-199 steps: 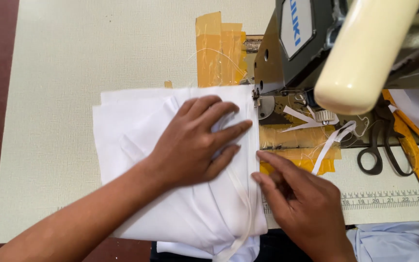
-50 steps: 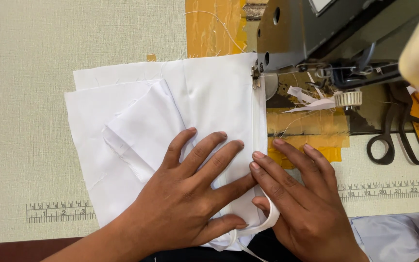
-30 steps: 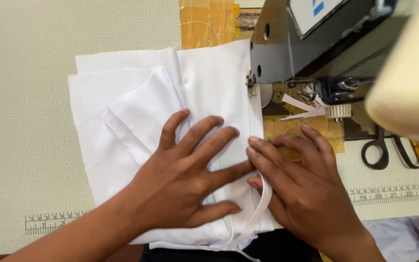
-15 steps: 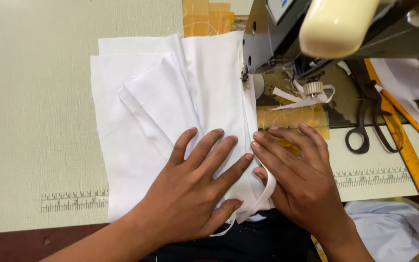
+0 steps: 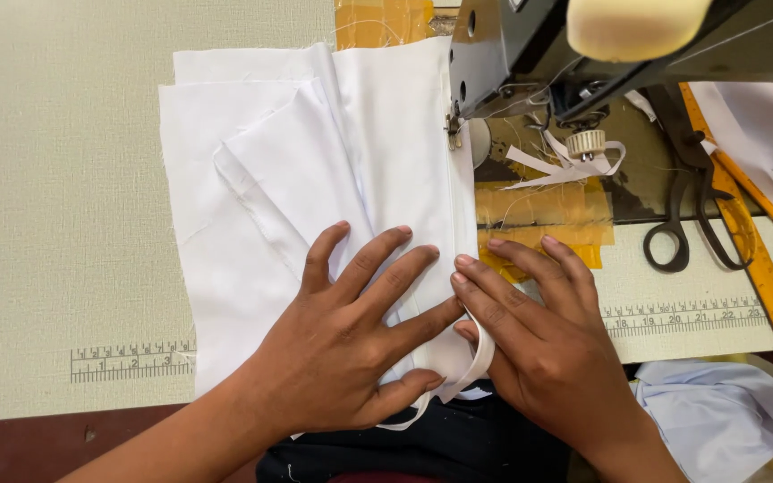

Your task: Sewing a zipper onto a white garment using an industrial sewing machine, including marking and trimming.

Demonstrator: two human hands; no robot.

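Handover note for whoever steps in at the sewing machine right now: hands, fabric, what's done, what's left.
Left hand: flat, fingers spread, pressing the white fabric onto the table.
Right hand: flat at the fabric's right edge, fingertips by the seam, touching the loose white strip that curls off the near edge.
Fabric: folded layers, right edge under the sewing machine at the presser foot.
Scissors and yellow ruler lie to the right.
Done: the far part of the edge has passed the foot.
Left: the near stretch under the hands.

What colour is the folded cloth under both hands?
White, plain with no pattern. The folded cloth shows best in the head view, lying flat on the sewing table.
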